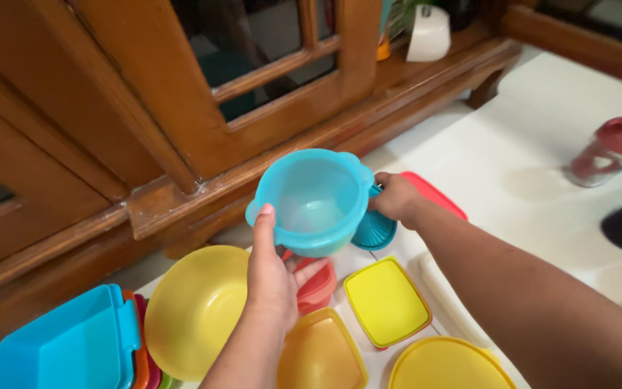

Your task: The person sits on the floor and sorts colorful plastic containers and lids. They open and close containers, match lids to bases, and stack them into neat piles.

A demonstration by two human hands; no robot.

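**2 hands on a blue bowl above the floor**

A brown wooden cabinet (145,108) stood behind. On the white floor (512,144) lay a round yellow plastic bowl (196,310) and a square yellow plastic lid (386,302). Both hands held a round turquoise plastic bowl (314,198) in the air: left hand (271,277) fingers clamped on its near rim, right hand (396,198) fingers closed on its far handle.

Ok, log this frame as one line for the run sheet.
left hand: holds translucent blue plastic bowl by rim tab | right hand: grips opposite tab | below: round yellow plastic bowl, square yellow lid
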